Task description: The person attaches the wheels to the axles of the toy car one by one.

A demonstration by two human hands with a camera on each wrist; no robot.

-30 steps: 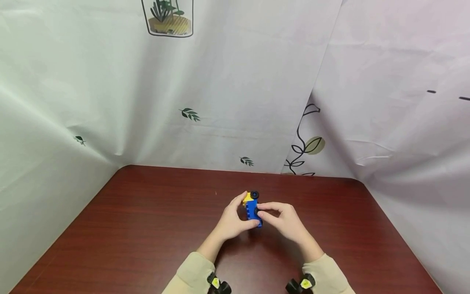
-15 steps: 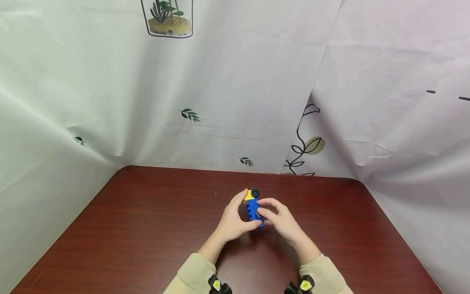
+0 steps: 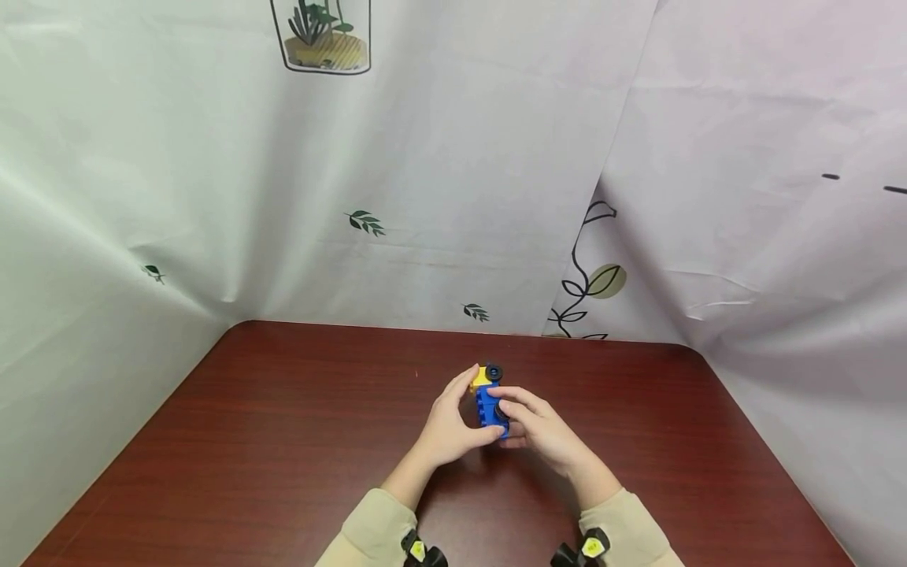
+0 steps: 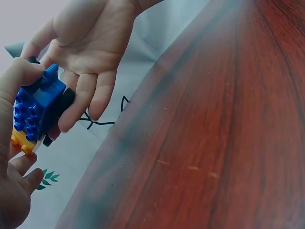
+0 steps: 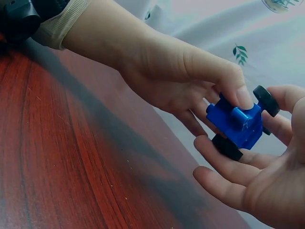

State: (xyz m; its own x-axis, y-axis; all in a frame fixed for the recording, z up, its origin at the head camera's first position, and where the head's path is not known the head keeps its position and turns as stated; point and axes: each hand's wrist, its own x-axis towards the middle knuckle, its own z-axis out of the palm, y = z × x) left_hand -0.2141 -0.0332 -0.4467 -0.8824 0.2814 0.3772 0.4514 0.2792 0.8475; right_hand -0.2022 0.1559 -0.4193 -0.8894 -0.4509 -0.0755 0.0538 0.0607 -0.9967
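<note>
A small toy car [image 3: 487, 403] of blue bricks with a yellow piece [image 3: 480, 379] and black wheels is held just above the table's middle. My left hand [image 3: 468, 409] grips it, thumb on the blue body [image 5: 238, 124] and fingers behind it. My right hand [image 3: 527, 417] lies against its right side. Its fingers [image 4: 90, 90] are fairly straight, and one fingertip presses on a black wheel [image 4: 64, 102]. A second wheel [image 5: 266, 100] sits at the car's far end, and a third [image 5: 228, 147] rests on my right fingers [image 5: 224, 164].
The dark red wooden table [image 3: 283, 441] is closed in behind and on both sides by hanging white sheets [image 3: 439, 173] printed with leaves. Beige sleeves [image 3: 375, 524] cover both forearms.
My right hand has slid in closer to the car, its fingers moving from a pinch at the car's side to lying along it on the wheel. The left hand has hardly moved.
</note>
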